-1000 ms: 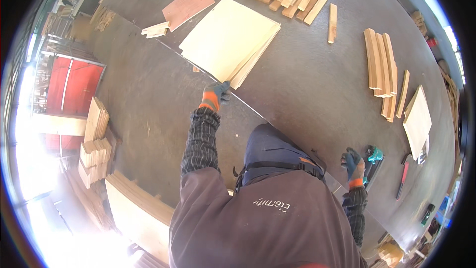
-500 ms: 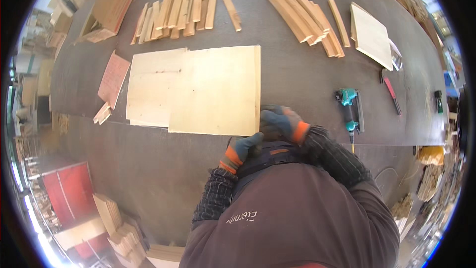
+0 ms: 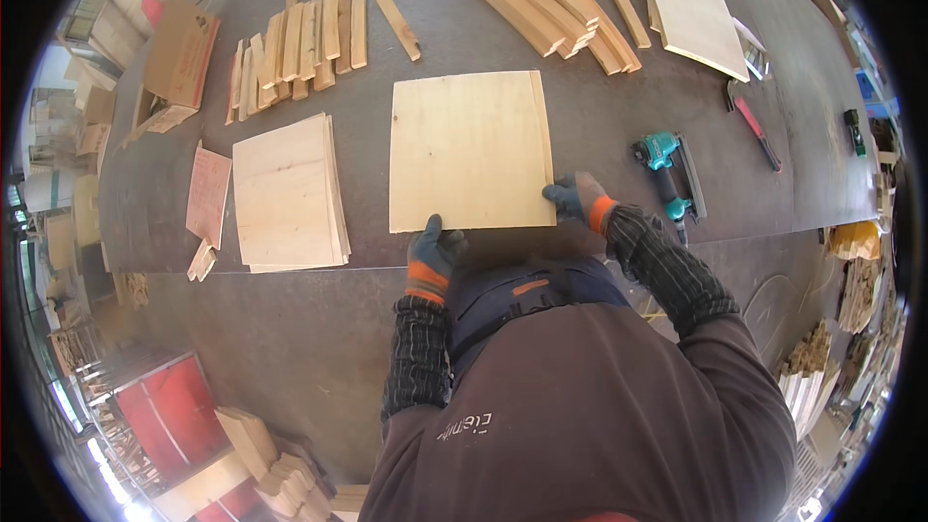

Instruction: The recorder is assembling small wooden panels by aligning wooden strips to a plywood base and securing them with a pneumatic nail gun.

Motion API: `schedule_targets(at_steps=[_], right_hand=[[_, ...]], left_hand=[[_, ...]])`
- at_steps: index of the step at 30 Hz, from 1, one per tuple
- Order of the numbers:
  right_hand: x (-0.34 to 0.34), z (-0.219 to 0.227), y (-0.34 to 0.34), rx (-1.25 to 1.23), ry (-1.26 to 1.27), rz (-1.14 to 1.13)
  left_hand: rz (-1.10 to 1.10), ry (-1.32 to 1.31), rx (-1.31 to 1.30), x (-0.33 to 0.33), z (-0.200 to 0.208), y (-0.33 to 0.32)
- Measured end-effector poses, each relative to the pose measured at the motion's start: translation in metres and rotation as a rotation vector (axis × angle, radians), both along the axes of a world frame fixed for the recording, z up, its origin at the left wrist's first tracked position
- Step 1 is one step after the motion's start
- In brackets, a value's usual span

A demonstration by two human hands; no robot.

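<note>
A pale, square plywood panel (image 3: 469,150) lies in front of me near the table's close edge. My left hand (image 3: 434,256), in a grey-blue glove with an orange cuff, grips its near edge, the thumb on top and the other fingers mostly hidden. At the panel's near right corner, my right hand (image 3: 578,199) pinches the side edge in a matching glove. A narrow strip along that right side shows a second layer or edge. Left of the panel sits a separate stack of plywood panels (image 3: 287,195), its sheets slightly fanned.
A teal nail gun (image 3: 667,171) lies to the right, with a red-handled pry bar (image 3: 752,128) beyond it. Wooden strips (image 3: 304,43) and thicker battens (image 3: 541,5) are piled at the back. A cardboard box (image 3: 179,63) stands far left; another panel (image 3: 694,19) lies back right.
The panel has shifted right, off the left stack it overlapped, and now lies apart. My left hand has moved to its near edge, my right to its side. The view has also shifted.
</note>
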State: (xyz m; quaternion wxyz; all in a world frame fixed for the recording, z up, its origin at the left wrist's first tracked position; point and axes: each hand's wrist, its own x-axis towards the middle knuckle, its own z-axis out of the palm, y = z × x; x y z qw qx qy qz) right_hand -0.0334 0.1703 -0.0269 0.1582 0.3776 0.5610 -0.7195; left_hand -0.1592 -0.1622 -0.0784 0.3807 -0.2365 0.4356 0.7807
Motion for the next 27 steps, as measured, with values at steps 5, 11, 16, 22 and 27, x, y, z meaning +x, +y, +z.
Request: schedule_targets(at_steps=[5,11,16,22,27], right_hand=[[-0.028,-0.021,0.073,1.005,0.192,-0.078],[-0.134,0.005,0.223,0.763,0.341,-0.571],[-0.184,0.009,0.264,1.473,-0.048,0.099],[-0.201,0.0,0.298,1.283,-0.191,0.183],[-0.172,0.003,0.278,1.39,-0.059,0.113]], left_hand=[[-0.042,0.04,-0.065,-0.003,-0.019,0.023],[-0.033,0.027,-0.069,0.004,-0.027,0.029],[0.016,0.041,-0.073,0.005,-0.007,0.031],[0.051,0.263,-0.012,0.002,0.035,0.017],[0.06,0.256,0.002,0.002,0.059,0.003]])
